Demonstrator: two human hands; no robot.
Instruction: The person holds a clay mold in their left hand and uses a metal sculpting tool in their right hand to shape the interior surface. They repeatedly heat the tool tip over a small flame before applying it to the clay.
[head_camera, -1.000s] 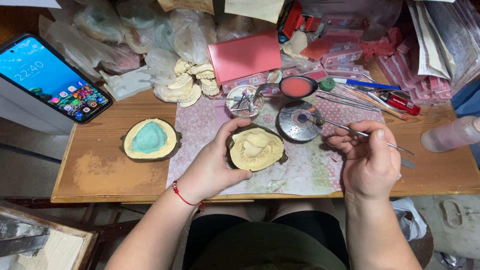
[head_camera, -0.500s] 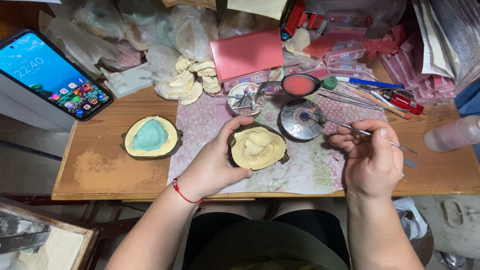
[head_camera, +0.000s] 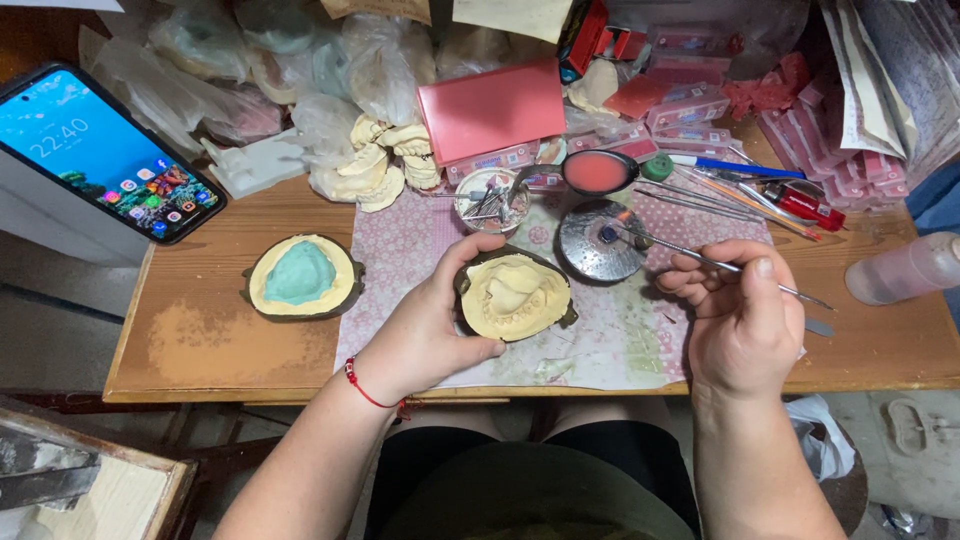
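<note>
Along the desk's (head_camera: 200, 345) back edge lie plaster casts (head_camera: 385, 160), a pink box (head_camera: 492, 108), a smartphone (head_camera: 100, 150) at the left corner and a bottle (head_camera: 905, 268) by the right edge; a second filled mould (head_camera: 302, 278) sits left of centre; the left hand (head_camera: 430, 330) is closed around a yellow mould (head_camera: 514, 296) on the patterned mat (head_camera: 600, 335) near the front edge; the right hand (head_camera: 745, 315) pinches a thin metal tool (head_camera: 700, 260), tip over a round metal dish (head_camera: 598, 240).

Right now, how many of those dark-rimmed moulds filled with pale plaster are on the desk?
2. One mould sits in the left hand on the patterned mat; the other mould, with a green centre, lies on bare wood farther left. Clutter behind may hide more.
</note>
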